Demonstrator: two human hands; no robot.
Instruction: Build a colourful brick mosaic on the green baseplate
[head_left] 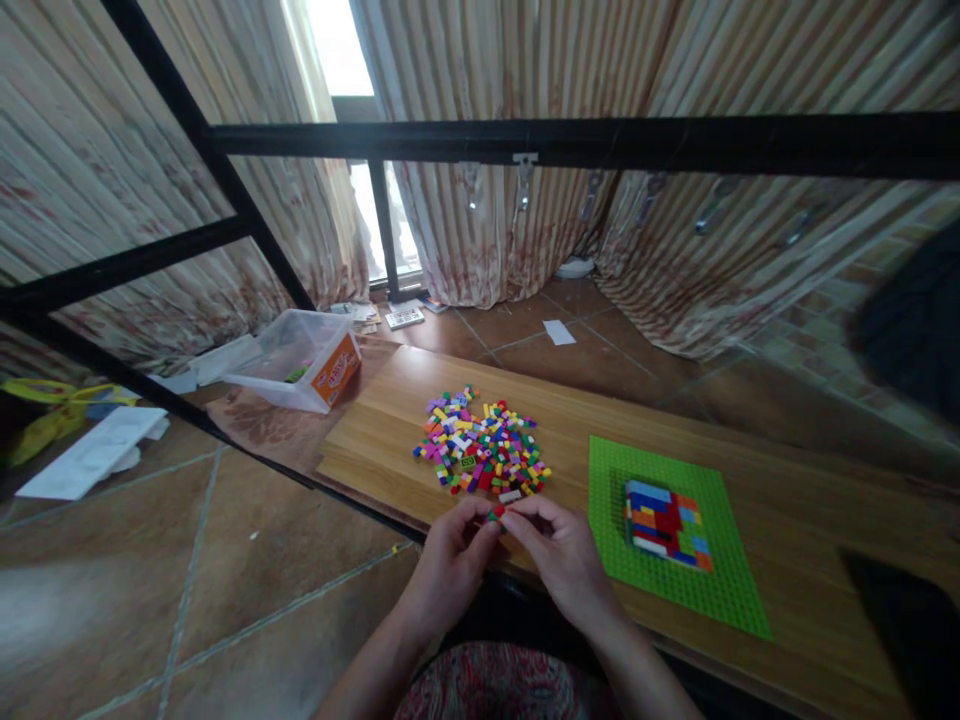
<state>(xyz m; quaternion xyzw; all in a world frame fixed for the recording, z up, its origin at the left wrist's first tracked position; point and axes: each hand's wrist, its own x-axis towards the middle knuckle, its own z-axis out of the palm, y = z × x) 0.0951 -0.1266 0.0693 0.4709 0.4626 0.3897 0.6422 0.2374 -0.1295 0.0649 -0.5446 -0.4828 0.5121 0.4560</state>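
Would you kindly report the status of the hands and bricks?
Left hand and right hand close together, pinching small red and green bricks. Loose brick pile just ahead. Brick build on green baseplate, to the right.

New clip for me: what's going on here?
A person's left hand and right hand meet at a wooden table's near edge, pinching small red and green bricks. A loose multicoloured brick pile lies just beyond. To the right, a patchwork of joined bricks sits on a green baseplate.
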